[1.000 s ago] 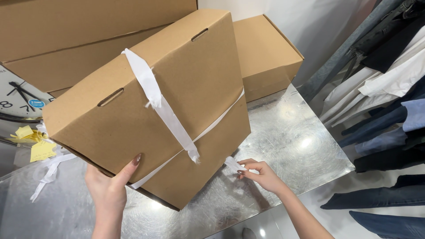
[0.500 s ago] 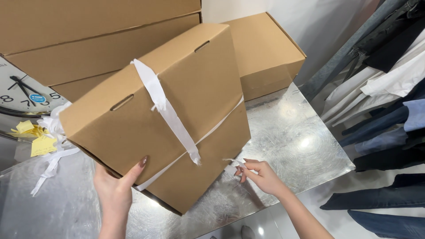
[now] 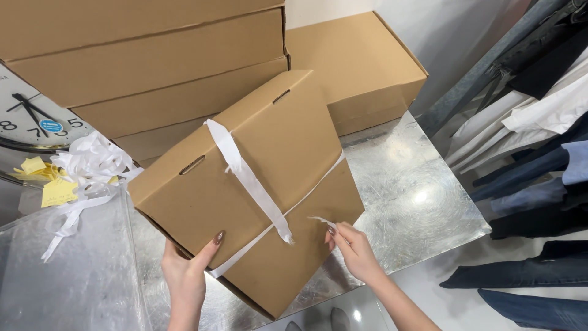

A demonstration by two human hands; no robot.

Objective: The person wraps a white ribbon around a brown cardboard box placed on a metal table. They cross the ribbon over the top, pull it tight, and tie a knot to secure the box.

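A brown cardboard box [image 3: 269, 141] with slot handles is tipped up on one edge over a shiny metal table [image 3: 416, 196]. A white ribbon [image 3: 248, 178] crosses its top face and hangs loose in front. My left hand [image 3: 187, 273] props the box from below at its lower left corner, thumb on the front face. My right hand [image 3: 352, 248] pinches the loose end of a second white ribbon strand that runs around the box's side.
Larger cardboard boxes [image 3: 147, 67] are stacked behind, one more [image 3: 361, 61] at the back right. A wall clock [image 3: 30, 119], yellow notes [image 3: 55, 190] and a bundle of white ribbon [image 3: 92, 162] lie at left over clear plastic sheeting [image 3: 67, 270]. Clothes [image 3: 539, 141] hang at right.
The box has shifted right and tilted further. My left hand moved right along its lower edge. My right hand keeps the ribbon end, now closer to the box.
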